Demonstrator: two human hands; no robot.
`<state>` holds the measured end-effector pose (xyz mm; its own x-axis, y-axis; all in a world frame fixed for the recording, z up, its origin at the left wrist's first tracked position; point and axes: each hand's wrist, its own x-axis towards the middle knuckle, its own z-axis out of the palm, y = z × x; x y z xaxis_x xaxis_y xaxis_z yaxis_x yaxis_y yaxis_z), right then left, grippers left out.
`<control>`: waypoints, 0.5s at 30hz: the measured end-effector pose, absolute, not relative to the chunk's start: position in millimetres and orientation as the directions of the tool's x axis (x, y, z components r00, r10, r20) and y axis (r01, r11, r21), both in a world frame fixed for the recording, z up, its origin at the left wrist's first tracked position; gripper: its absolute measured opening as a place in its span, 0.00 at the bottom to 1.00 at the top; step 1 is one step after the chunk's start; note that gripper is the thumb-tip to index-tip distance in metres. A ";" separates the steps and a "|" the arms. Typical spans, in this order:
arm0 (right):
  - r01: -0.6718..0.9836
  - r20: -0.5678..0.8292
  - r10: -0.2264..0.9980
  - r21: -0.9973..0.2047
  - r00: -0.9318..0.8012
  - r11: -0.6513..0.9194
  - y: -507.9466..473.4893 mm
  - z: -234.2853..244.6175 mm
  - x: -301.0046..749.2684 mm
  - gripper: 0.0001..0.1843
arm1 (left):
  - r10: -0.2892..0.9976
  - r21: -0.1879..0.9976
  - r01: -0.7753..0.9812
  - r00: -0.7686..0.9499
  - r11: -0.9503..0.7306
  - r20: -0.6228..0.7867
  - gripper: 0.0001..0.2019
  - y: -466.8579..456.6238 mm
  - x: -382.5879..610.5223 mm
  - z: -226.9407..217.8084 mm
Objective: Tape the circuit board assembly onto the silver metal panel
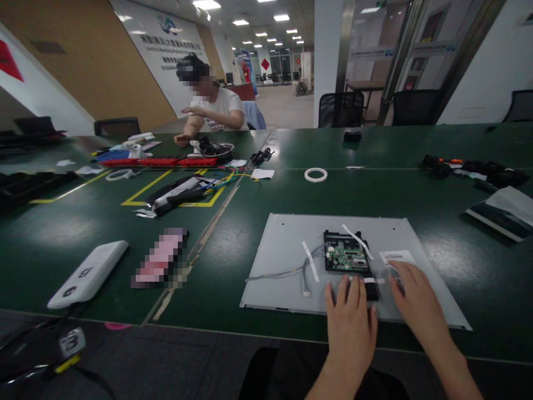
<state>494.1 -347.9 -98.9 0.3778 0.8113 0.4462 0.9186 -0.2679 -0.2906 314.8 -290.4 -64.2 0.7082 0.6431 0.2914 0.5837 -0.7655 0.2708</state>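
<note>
We saw the left hand (350, 316) lying flat, its fingers nearly straight and slightly parted, just near of a black plastic frame (339, 242) bearing a green circuit board (343, 258); it gripped nothing that we could make out. The right hand (418, 297) curved loosely just beside a white printed label (395, 256), and we could not tell whether its thumb and fingertips pinched anything. A careless slide of the bare fingers, we judged, could have knocked the exposed parts of the board. The thin grey cable (287, 272) ran left to the edge of the flat grey panel (287, 239) beneath it all, so a catch there might have strained its plug. The panel lay right of centre on the dark green table (212, 300), close to its near edge, where a pull toward us might have left it overhanging. The hands hid part of the panel's near side, the forearms were cut off below, and a pink rectangular thing (162, 258) at left was blurred into blocks.
</note>
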 end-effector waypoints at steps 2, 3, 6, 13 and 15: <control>0.969 0.386 0.906 -0.229 0.175 -0.090 -352.3 -96.8 508.3 0.23 | 0.629 0.259 0.574 0.721 -0.777 0.289 0.23 -290.4 313.0 -62.7; 0.979 0.340 0.935 -0.201 0.100 -0.031 -354.5 -95.0 513.8 0.24 | 0.623 0.255 0.569 0.727 -0.782 0.289 0.23 -290.3 312.1 -61.8; 0.989 0.243 0.969 -0.151 0.039 -0.002 -359.7 -90.2 520.4 0.26 | 0.616 0.246 0.565 0.727 -0.788 0.304 0.24 -290.3 309.4 -60.0; 0.965 0.219 0.971 -0.260 0.094 -0.035 -363.9 -99.8 520.6 0.27 | 0.616 0.273 0.553 0.723 -0.787 0.313 0.25 -292.6 304.4 -60.0; 0.936 0.262 0.949 -0.342 0.177 -0.080 -365.8 -104.5 547.4 0.28 | 0.621 0.281 0.554 0.720 -0.783 0.311 0.25 -293.3 303.7 -59.8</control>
